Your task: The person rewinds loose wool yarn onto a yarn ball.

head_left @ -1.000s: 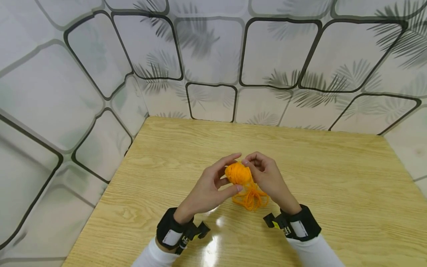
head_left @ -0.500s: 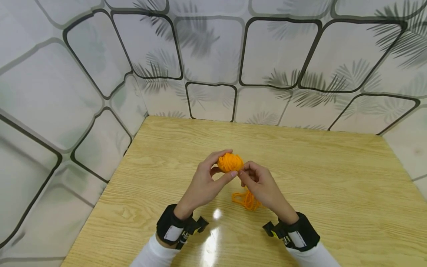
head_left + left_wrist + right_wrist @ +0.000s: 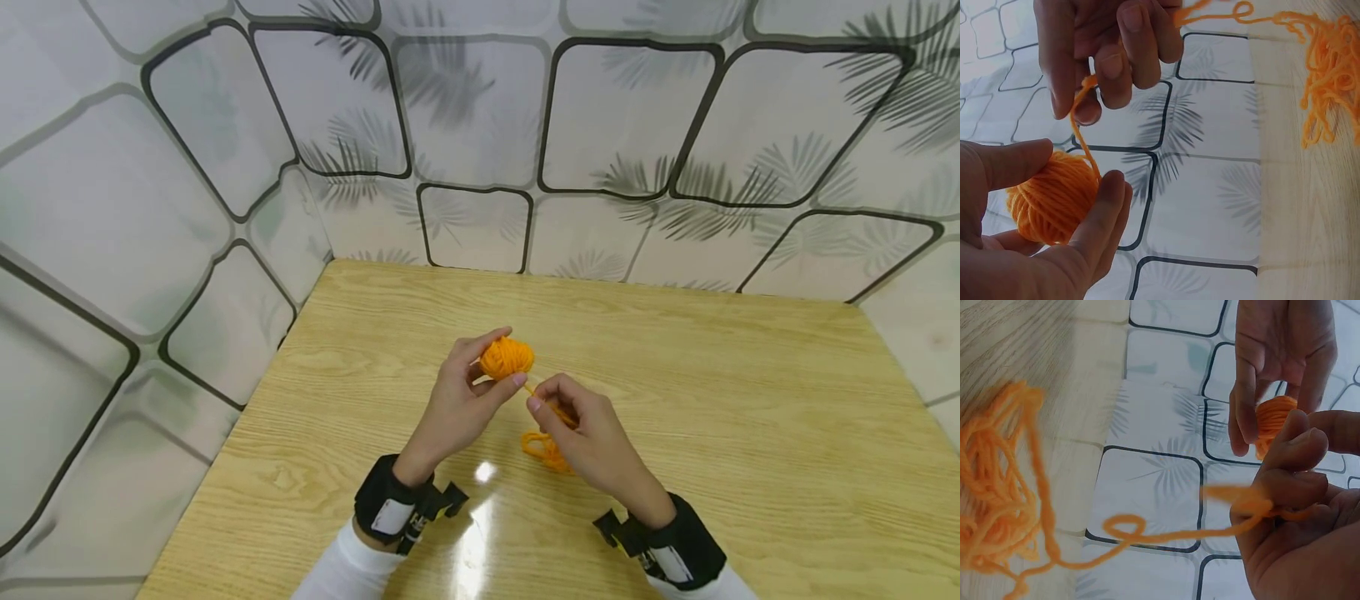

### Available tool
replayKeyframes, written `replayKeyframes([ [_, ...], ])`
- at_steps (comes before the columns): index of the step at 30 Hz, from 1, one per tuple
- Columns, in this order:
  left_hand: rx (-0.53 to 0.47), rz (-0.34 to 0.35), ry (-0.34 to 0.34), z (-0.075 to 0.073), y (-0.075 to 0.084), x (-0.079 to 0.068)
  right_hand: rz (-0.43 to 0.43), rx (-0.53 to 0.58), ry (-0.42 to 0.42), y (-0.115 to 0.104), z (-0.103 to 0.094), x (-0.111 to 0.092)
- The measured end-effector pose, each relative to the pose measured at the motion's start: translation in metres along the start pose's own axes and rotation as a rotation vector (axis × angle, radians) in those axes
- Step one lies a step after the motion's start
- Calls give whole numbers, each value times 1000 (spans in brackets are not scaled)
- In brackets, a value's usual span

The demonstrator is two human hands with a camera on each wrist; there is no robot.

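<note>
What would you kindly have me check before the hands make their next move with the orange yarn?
1. Ball held: ok, in the left hand.
2. Strand from the ball held: ok, between fingers of the right hand.
3. Strand between the hands free of knots: ok, none shows.
4. Trailing yarn free of loops: not ok, a small loop shows.
5. Loose pile free of tangles: cannot tell, its strands overlap.

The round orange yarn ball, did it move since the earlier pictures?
Yes. In the head view, the round orange yarn ball has shifted left and up the picture, judged against the back edge of the pale wooden table.
</note>
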State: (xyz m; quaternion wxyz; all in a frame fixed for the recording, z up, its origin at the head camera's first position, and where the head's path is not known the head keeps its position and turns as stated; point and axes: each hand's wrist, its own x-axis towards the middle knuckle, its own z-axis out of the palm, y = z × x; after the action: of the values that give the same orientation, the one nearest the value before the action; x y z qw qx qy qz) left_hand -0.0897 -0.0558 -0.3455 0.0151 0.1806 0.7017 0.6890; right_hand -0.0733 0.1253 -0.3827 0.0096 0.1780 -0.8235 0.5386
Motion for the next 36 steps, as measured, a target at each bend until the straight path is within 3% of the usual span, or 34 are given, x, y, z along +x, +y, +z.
replayKeyframes([
  [9,30,20,-20,-2,-2,1,-39,-49,49,-8,-1,-6],
  [21,202,75,-35,0,-5,0,-66,79,61,-23,-11,-10],
  [27,192,51,-70,1,-6,0,-67,123,76,-31,-17,-6],
  [36,25,8,-188,1,-6,1,-77,169,90,-41,-24,0],
])
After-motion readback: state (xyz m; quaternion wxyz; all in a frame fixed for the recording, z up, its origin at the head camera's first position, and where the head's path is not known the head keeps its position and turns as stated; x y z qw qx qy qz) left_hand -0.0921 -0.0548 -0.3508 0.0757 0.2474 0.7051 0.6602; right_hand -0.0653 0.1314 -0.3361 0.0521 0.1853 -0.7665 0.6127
